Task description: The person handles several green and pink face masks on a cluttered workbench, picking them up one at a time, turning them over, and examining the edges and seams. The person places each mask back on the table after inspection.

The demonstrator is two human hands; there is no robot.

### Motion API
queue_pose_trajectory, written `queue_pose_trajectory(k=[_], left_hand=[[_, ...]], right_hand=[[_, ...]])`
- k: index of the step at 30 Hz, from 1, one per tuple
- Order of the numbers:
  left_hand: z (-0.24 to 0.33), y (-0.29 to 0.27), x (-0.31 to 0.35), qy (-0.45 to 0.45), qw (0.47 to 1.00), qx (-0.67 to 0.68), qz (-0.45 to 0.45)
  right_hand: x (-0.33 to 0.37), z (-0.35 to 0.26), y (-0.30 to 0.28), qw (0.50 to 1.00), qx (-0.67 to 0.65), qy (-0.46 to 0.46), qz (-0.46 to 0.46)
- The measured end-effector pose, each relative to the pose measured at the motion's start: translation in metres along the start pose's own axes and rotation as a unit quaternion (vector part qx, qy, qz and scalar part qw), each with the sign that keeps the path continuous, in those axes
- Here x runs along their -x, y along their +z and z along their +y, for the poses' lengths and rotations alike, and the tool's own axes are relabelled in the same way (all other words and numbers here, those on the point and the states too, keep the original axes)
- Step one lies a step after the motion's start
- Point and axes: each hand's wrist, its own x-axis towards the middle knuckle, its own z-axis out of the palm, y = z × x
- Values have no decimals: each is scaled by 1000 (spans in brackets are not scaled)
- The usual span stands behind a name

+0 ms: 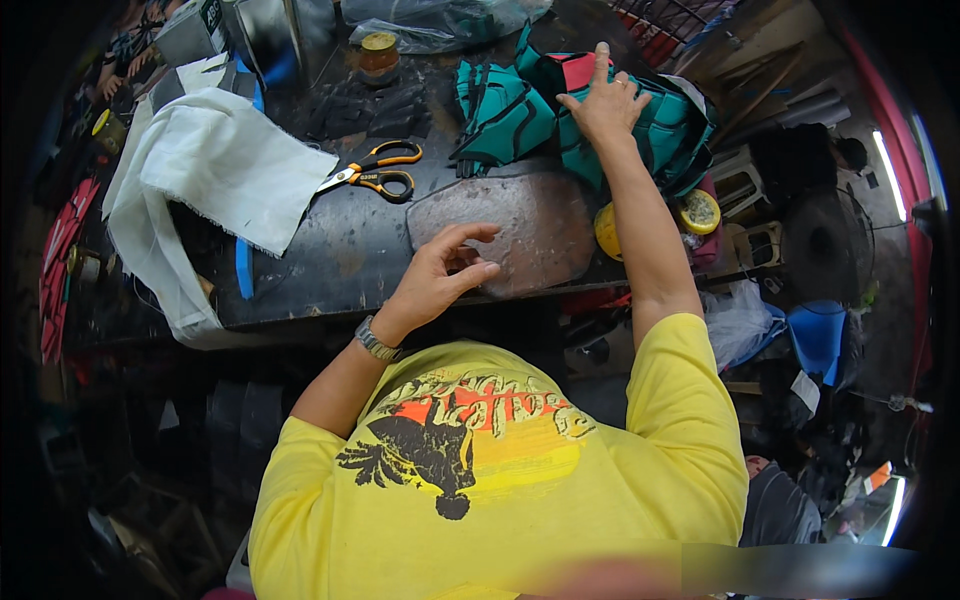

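My right hand (608, 108) reaches to the far side of the bench, its fingers spread over a heap of green pieces with black edging (630, 150). A red patch (575, 72) shows beside its fingertips. Another stack of green pieces (503, 112) lies just left of it. My left hand (445, 268) hovers at the near edge of a worn brown slab (535, 225); its thumb and fingers are curved with a gap between them, and nothing shows in it. Orange-and-black scissors (375, 172) lie left of the slab, blades touching or close to white cloth (215, 160).
The dark bench (330, 270) ends close to my body. Toward the back stand an open jar (379, 55) and clear plastic wrapping (445, 25). Yellow-lidded tins (700, 212) sit at the right edge. Red strips (65, 270) are at the far left.
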Motion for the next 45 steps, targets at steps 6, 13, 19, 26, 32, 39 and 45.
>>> queue_pose_trajectory(k=[6,13,19,26,32,39,45], left_hand=[[-3,1,-3,-14,1000,22,-7],[-1,3,-10,15,1000,11,-7],[-1,10,-9,-22,999,0,-27],[-10,23,-13,-62,996,36,-58],[-14,24,-11,-77,996,23,-45],[-7,32,-26,96,939,288,161],[7,39,-19,123,923,331,156]], right_hand=[[18,-5,-11,976,-105,-100,160],[48,-37,-4,957,-259,-133,11],[46,-36,-7,925,-368,-49,-77],[65,-48,-9,943,-322,-68,-40],[68,-58,-45,923,-382,-43,3],[123,-54,-133,757,-653,11,-26],[175,-46,-148,699,-707,0,-109]])
